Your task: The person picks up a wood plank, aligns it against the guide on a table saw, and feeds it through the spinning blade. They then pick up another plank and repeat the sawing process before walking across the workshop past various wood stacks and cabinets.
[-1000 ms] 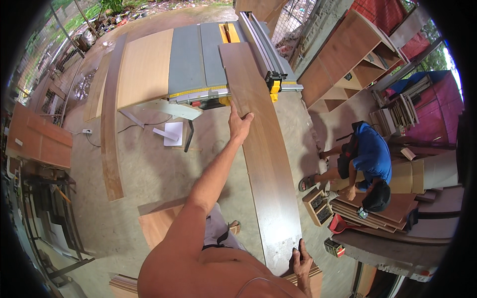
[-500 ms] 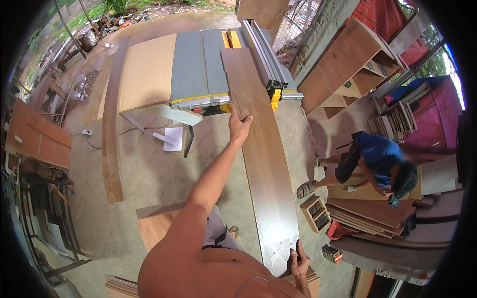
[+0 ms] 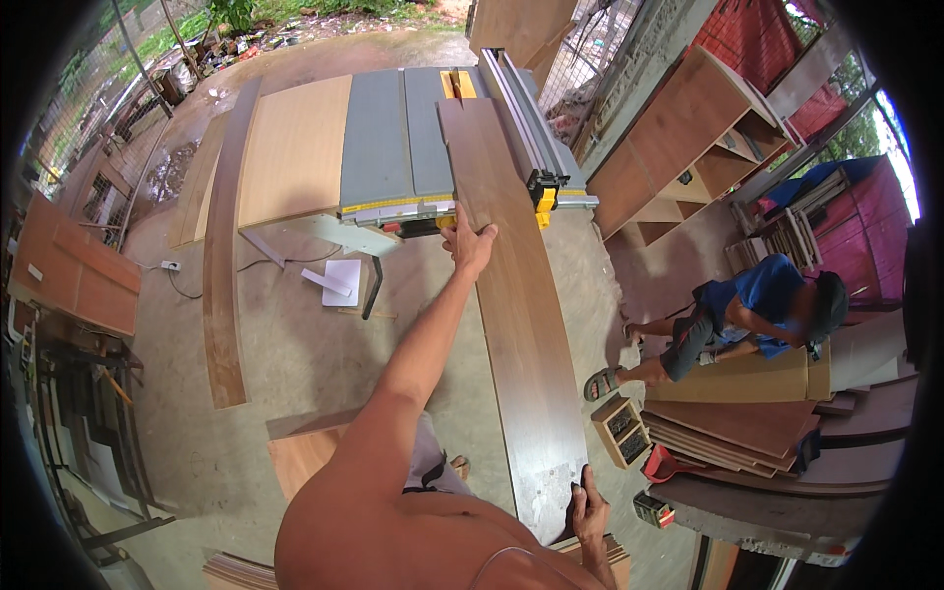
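Observation:
A long brown wooden board (image 3: pixel 526 315) runs from near my body up onto the grey table saw (image 3: pixel 376 138). Its far end lies just short of the saw's yellow blade insert (image 3: pixel 454 85), alongside the metal fence (image 3: pixel 513 123). My left hand (image 3: pixel 470 244) grips the board's left edge near the saw's front rail, thumb on top and index finger pointing forward. Some of its fingers are hidden below the edge. At the near end, my right hand (image 3: pixel 591 513) holds the right corner, fingers partly curled around the edge.
Beside the saw sits a light wood panel (image 3: pixel 295 147), with a long plank (image 3: pixel 225 265) further left. A co-worker in blue (image 3: pixel 762 295) bends over stacked boards (image 3: pixel 728 433) at right. A wooden box (image 3: pixel 621 431) lies on the floor, and a wooden cabinet (image 3: pixel 678 138) stands behind.
The co-worker has shifted slightly to the right, with the arms in a different position. My view has tilted a little; both hands keep their hold and the board looks nearly still against the saw.

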`<state>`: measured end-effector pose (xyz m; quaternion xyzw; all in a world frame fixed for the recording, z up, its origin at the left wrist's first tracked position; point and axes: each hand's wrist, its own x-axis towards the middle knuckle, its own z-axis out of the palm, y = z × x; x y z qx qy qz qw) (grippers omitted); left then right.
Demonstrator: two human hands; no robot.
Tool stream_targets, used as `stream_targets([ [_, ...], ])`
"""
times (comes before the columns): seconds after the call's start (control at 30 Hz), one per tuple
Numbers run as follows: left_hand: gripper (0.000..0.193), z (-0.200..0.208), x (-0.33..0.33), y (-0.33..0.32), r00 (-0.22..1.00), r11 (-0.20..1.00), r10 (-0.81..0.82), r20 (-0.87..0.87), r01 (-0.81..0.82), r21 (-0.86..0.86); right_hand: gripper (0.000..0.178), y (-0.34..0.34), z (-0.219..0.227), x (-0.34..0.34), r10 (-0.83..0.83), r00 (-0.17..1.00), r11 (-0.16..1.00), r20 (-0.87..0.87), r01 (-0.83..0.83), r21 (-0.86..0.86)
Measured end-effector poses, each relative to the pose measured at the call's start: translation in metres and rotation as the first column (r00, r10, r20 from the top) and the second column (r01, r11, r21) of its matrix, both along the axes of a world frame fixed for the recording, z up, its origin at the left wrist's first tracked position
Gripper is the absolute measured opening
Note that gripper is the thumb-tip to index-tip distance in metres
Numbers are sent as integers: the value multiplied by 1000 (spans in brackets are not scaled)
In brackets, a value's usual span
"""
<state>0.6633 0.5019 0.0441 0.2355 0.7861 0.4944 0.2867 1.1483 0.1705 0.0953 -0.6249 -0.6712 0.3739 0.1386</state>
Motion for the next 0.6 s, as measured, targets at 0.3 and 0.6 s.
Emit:
stream_targets([
  [0.3, 101, 3, -14, 21, 991, 995, 2, -134, -16, -102, 53, 14, -2, -12, -35, 998, 999, -58, 34, -6],
  [0.6, 90, 6, -24, 38, 943, 997, 27, -331, -47, -53, 52, 37, 6, -42, -30, 985, 995, -168, 45, 87],
])
